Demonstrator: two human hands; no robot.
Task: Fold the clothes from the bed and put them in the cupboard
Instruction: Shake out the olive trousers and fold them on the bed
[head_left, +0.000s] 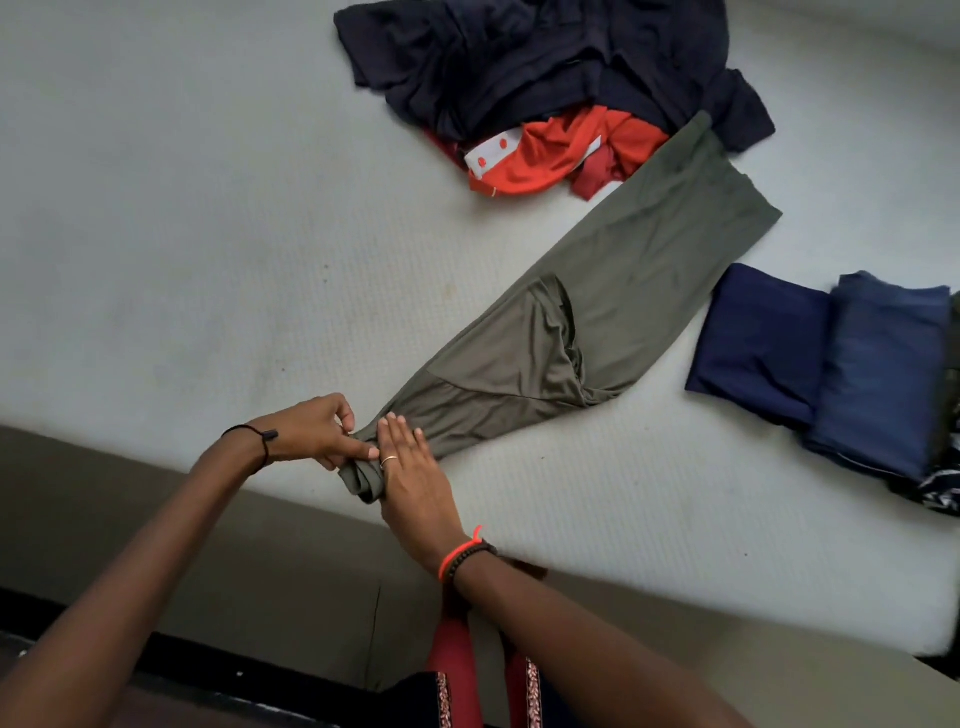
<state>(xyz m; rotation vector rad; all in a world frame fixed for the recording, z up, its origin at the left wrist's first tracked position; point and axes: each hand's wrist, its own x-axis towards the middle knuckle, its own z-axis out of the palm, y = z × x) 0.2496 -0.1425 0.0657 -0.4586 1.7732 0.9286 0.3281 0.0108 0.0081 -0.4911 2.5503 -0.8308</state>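
Our left grip (311, 431) has thumb and fingers curled, pinching the bunched narrow end of the olive garment (597, 291) at the near edge of the bed (156, 208). Our right grip (415, 483) sits just beside it at its 4 o'clock. Its fingers are straight and together, pressing flat on the same end of the cloth and holding nothing; a ring (388, 459) shows on one finger.

From both grips the olive garment stretches flat across the bed toward 1 o'clock, widening as it goes. Its far end touches a loose heap at 12 o'clock: navy clothes (545, 57) lying over an orange-red garment (561, 150). At 3 o'clock, near the olive garment's right side, a folded dark blue piece (758, 343) lies with a folded lighter blue piece (883, 374) partly on top of it.
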